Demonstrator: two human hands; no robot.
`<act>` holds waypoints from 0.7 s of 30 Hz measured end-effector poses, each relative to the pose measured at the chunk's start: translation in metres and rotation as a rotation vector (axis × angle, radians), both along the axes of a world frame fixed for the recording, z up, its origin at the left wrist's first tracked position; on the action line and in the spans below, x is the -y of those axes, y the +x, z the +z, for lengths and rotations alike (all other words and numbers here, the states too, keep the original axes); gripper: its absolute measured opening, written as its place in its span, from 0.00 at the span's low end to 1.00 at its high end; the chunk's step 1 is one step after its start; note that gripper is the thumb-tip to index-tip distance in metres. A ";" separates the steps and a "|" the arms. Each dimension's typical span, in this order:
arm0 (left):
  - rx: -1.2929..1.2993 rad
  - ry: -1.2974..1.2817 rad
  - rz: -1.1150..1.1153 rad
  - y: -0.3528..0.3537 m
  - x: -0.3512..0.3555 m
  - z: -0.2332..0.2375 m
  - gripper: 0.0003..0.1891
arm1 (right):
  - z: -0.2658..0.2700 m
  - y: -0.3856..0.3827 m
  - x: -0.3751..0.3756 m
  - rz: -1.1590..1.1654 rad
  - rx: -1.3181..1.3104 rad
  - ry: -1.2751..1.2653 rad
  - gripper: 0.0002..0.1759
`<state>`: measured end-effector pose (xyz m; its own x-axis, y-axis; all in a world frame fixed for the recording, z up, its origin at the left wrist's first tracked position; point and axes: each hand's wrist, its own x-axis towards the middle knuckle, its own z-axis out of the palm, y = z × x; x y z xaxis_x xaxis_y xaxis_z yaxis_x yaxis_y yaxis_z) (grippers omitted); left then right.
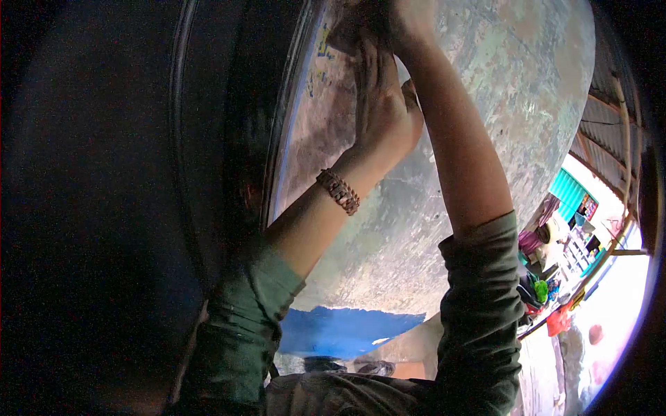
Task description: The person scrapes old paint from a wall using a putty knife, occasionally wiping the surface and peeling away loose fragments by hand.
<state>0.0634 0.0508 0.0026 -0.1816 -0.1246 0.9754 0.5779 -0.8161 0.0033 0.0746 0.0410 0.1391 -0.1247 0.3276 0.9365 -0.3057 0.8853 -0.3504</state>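
My left hand (388, 114), with a chain-link bracelet (338, 191) at the wrist, lies along a worn, patchy panel (374, 256). Its fingers stretch upward, held side by side, and the thumb stands apart at the right. Just above it, at the top edge of the view, is my right hand (414, 28), partly cut off and blurred. A dark patch (354, 29) lies by the fingertips of both hands; whether it is a held thing or shadow I cannot make out. The right fingers are hidden.
A dark trim edge (281, 118) borders the panel on the left. Blue paint (340, 331) covers a lower strip. Dark shoes (374, 366) show below. At the right are a corrugated roof (598, 142), a turquoise shutter (569, 191) and cluttered goods (544, 239).
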 end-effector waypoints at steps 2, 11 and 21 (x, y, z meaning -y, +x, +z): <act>-0.018 -0.097 0.170 -0.006 0.005 -0.001 0.36 | 0.006 -0.011 -0.003 -0.039 -0.008 0.056 0.21; -0.132 -0.217 0.162 -0.018 0.005 -0.022 0.37 | 0.021 -0.016 -0.016 0.028 -0.120 0.143 0.20; -0.152 -0.182 0.214 -0.025 0.011 -0.022 0.38 | -0.002 -0.023 0.015 -0.264 -0.139 0.218 0.20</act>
